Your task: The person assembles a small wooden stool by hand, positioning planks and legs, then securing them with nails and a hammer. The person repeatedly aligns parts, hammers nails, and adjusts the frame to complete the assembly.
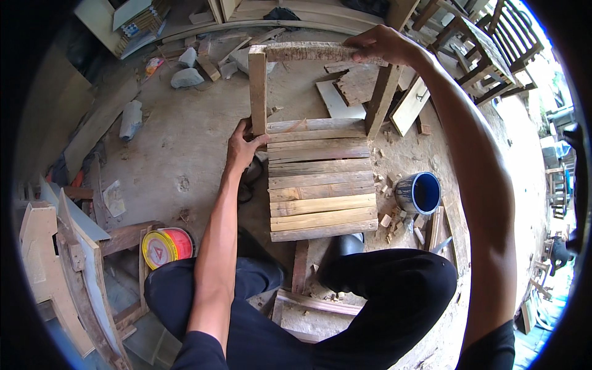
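Centre frame, rough slatted wooden chair (pixel 320 185) on dusty concrete floor (pixel 185 142); left hand (pixel 243 148) grips its post, right hand (pixel 379 46) clasps the top rail.

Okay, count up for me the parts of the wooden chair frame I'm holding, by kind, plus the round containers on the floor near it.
Seat slats: 10, as far as the seams show
Upright posts: 2
Top rail under the right hand: 1
Blue cup: 1
Yellow-and-red can: 1
Total: 15
The left hand grips the seat's back left corner.

The single head camera looked steeply down from close above, the slatted wooden chair (pixel 320 179) toward twelve o'clock.
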Demonstrator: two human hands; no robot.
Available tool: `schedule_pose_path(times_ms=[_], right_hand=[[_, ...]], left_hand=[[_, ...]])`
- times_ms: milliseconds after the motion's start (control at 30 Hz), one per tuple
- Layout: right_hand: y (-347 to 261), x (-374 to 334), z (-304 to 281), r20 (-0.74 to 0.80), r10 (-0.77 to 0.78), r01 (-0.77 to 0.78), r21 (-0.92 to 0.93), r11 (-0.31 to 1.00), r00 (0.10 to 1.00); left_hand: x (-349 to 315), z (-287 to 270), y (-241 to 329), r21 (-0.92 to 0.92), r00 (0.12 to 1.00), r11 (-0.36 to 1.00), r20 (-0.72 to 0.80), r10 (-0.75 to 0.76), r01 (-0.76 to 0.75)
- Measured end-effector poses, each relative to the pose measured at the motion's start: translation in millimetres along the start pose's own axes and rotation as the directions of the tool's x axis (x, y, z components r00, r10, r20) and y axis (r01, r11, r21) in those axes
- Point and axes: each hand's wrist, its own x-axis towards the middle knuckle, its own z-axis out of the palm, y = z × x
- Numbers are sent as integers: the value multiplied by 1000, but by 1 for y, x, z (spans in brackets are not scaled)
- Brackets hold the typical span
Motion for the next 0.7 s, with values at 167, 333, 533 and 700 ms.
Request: schedule_pose_path(times_ms=[167, 333, 533, 700], right_hand=[[8, 0, -2, 15, 28, -28, -11, 1000, 1000], [8, 0, 0, 4, 55, -55, 25, 998, 998], [0, -6, -3, 9, -11, 12, -65, 998, 1000], [-22, 0, 4, -41, -83, 83, 10, 996, 996]], left_hand=[[1, -2, 3, 38, 998, 999, 52, -24, 22], [0, 0, 2, 54, 1000, 998, 13, 21, -21], [-1, 3, -4, -73, 1000, 997, 4, -1, 2], [-1, 3, -16, -118, 999, 992, -25, 31, -34]])
